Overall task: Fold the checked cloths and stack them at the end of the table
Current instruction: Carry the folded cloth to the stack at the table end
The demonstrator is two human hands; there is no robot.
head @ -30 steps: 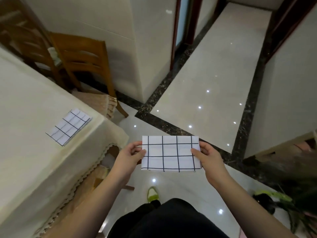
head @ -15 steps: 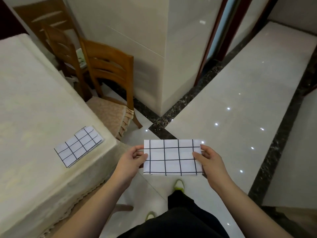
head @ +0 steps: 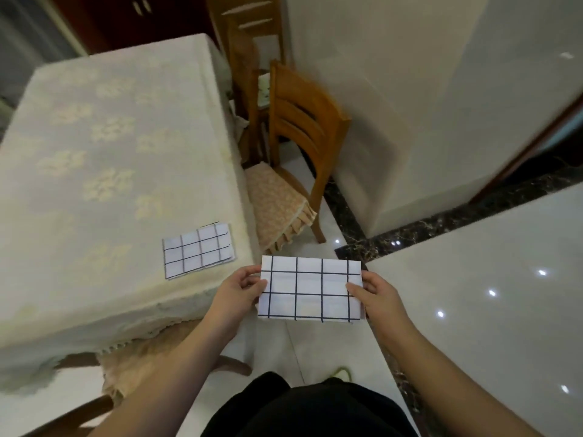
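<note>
I hold a folded white cloth with a dark check [head: 309,290] flat in the air over the floor, just off the table's near right corner. My left hand [head: 238,291] pinches its left edge and my right hand [head: 372,294] pinches its right edge. A second folded checked cloth [head: 197,250] lies on the table [head: 104,171] near that same corner, to the upper left of my left hand. The table carries a cream cloth with a flower pattern.
A wooden chair with a cushioned seat [head: 293,171] stands at the table's right side, another chair behind it. A cushioned stool [head: 148,357] sits under the table's near edge. A white wall pillar [head: 426,121] rises on the right, beside glossy tiled floor [head: 489,294].
The view has swung left, so the table and the cloth on it now lie closer in front of me. My hands still hold the folded cloth the same way.
</note>
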